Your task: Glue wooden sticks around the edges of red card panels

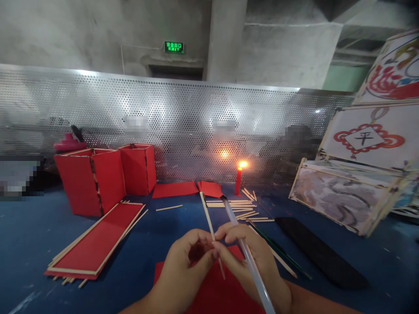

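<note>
Between the thumb and fingertips of my left hand is a thin wooden stick, angled upward and away from me. My right hand pinches the same stick from the other side. A long translucent glue stick with a dark, burnt-looking tip also lies in the right hand, passing between its fingers. Under both hands lies a red sheet, largely hidden by them. Two small red pieces lie flat beyond the fingertips. A red candle burns upright behind the hands.
Red box-shaped frames stand at the left, with a stick-edged red panel before them. Several loose wooden sticks lie near the candle. A black pouch and painted lantern panels are at the right. A perforated metal screen stands behind.
</note>
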A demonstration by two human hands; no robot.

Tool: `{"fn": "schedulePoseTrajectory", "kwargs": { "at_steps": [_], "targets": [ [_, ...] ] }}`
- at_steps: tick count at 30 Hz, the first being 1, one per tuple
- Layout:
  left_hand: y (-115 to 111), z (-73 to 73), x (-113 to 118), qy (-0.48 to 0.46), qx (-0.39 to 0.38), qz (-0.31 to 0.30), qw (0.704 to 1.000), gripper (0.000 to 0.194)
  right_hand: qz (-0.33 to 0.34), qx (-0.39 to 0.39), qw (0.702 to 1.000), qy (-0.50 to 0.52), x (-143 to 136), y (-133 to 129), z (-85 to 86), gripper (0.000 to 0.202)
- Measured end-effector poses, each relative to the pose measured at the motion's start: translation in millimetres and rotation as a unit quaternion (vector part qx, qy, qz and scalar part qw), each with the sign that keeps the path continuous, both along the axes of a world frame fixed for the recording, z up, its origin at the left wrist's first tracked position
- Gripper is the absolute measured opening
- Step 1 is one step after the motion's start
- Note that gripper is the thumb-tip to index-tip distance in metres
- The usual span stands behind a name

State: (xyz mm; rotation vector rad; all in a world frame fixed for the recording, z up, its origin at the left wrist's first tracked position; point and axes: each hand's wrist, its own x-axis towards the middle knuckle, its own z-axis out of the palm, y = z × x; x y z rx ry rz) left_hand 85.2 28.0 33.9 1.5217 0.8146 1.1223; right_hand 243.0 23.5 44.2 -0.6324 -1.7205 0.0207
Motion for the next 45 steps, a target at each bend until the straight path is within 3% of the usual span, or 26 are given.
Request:
{"fn": "schedulePoseTrajectory", "kwargs": {
  "at_steps": [9, 15, 21, 32, 36, 41, 45],
  "targets": [
    [-0.2, 8.5, -4.1, -0.046, 0.005, 0.048, 0.998, 0.026, -0.005, -0.011, 1.000, 0.002, -0.4, 1.2, 0.6, 0.023],
    [-3.6, 18.6, -8.8, -0.064, 0.031, 0.100, 0.992, 0.018, -0.005, 0.003, 1.000, 0.000, -1.6, -0.3, 3.3, 0.023],
    [-7.0, 21.9, -9.7, -0.073, 0.024, 0.113, 0.991, 0.014, 0.006, 0.000, 1.000, -0.006, -1.3, -0.4, 0.5, 0.024],
    [3.3, 23.7, -15.0, -0.117, -0.017, 0.101, 0.988, 0.020, -0.002, -0.002, 0.999, -0.037, 14.1, -5.6, 8.4, 0.013],
    [11.0, 21.7, -18.3, -0.122, -0.031, 0.078, 0.989, 0.022, 0.024, -0.036, 0.999, -0.008, 26.0, -22.8, 11.7, 0.027],
    [6.0, 30.4, -18.3, -0.120, -0.029, 0.046, 0.991, 0.019, 0.042, -0.060, 0.997, -0.017, 38.9, -53.6, 19.7, 0.018],
    [3.2, 35.7, -18.4, -0.105, -0.032, 0.012, 0.994, 0.021, 0.066, -0.054, 0.996, -0.025, 41.3, -58.1, 17.3, 0.018]
  ]
}}
